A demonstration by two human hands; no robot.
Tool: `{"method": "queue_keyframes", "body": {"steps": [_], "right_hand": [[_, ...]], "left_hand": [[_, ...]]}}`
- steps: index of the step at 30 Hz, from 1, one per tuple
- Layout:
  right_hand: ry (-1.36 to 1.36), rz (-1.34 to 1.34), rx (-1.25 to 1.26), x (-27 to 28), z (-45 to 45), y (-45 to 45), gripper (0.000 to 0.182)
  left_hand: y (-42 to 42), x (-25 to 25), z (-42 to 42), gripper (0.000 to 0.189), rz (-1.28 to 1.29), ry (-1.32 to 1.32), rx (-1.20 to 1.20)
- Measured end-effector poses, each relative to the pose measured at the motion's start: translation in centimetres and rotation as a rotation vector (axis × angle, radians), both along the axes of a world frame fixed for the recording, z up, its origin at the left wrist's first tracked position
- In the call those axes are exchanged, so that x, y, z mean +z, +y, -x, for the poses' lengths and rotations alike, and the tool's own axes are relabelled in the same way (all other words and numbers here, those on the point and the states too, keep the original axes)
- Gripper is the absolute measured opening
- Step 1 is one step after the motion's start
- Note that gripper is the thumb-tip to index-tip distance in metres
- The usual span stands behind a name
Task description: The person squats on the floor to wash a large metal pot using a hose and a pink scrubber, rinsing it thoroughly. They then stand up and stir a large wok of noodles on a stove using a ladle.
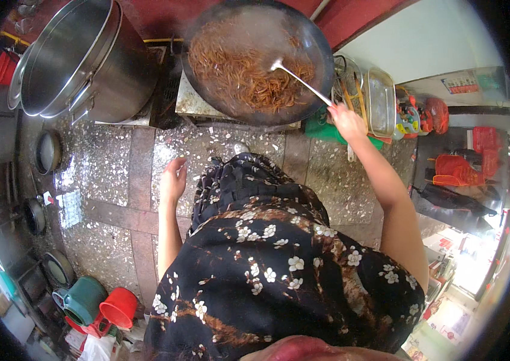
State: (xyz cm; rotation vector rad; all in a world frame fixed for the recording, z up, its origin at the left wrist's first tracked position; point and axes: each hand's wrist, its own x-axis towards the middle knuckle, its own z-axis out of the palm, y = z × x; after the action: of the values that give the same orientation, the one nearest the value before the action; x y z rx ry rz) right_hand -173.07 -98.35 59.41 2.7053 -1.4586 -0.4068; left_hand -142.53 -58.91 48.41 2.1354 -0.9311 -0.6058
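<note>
My right hand (348,122) grips the handle of a long metal ladle (303,83). The ladle's head rests among brown shredded food or noodles (255,76) in a large dark wok (322,58). Steam blurs the far part of the food. Under the wok is a metal stove (196,100). My left hand (174,178) hangs over the floor in front of the stove, holding nothing, its fingers partly curled with the thumb apart.
A tall steel pot (119,81) stands left of the wok. On the right are a rectangular metal tray (380,104) and sauce bottles (411,118). Round pans (48,152) lie along the left side, with a green bucket (85,298) and a red bucket (119,307) lower down.
</note>
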Motion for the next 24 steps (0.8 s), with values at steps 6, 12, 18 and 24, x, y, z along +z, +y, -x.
{"method": "queue_keyframes", "body": {"steps": [6, 12, 18, 24], "right_hand": [[-0.033, 0.049, -0.167, 3.5, 4.1, 4.1, 0.053], [-0.247, -0.705, -0.576, 0.5, -1.5, 9.1, 0.061], [-0.922, -0.951, -0.875, -9.2, -9.9, 4.0, 0.055], [-0.946, -0.911, -0.789, -9.4, -17.7, -1.4, 0.057]], "left_hand": [[3.7, -1.9, 1.5, 0.019, -0.060, 0.075, 0.070], [4.5, -3.2, 1.3, 0.018, -0.111, 0.039, 0.088], [0.8, 0.5, -0.3, 0.018, -0.048, -0.016, 0.047], [1.3, 1.5, -0.9, 0.018, -0.047, -0.099, 0.052]]}}
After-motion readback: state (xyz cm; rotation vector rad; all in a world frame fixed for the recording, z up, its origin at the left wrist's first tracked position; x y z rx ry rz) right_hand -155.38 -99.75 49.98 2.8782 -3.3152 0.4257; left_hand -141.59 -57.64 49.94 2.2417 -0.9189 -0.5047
